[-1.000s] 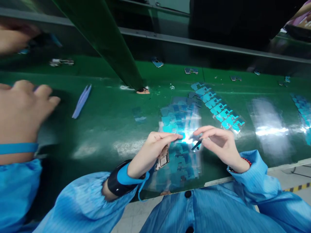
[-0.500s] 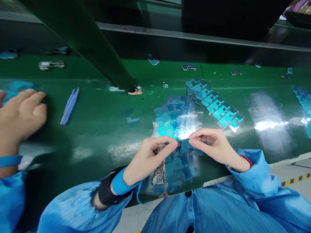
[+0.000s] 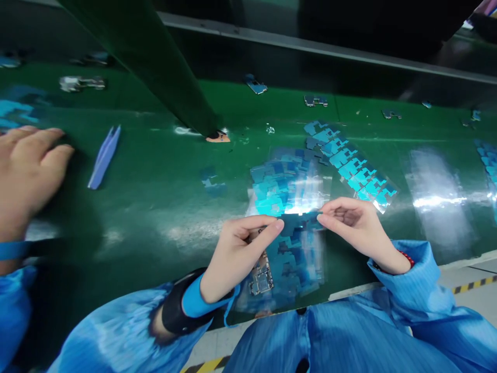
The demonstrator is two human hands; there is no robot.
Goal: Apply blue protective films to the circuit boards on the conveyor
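Between my two hands is a thin dark-blue film piece [image 3: 298, 221] with notched edges. My left hand [image 3: 243, 248] pinches its left end between thumb and forefinger. The right end is in the closed thumb and forefinger of my right hand [image 3: 357, 228]. Just below it lies a heap of blue film cutouts on clear sheets [image 3: 275, 181], which spreads toward the table's near edge. A circuit board [image 3: 262, 277] shows partly from under my left hand; its upper part is hidden behind the fingers.
On the green table [image 3: 155, 202], blue tweezers [image 3: 104, 158] lie left, beside another person's hand [image 3: 33, 171]. A strip of blue cutouts [image 3: 351, 163] and a clear sheet [image 3: 437, 186] lie right. A green post [image 3: 174, 67] stands at the back, near small circuit boards [image 3: 315, 101].
My hands have moved apart, and the blue film piece now shows stretched out between them. My right hand has shifted right. The view has tilted slightly.
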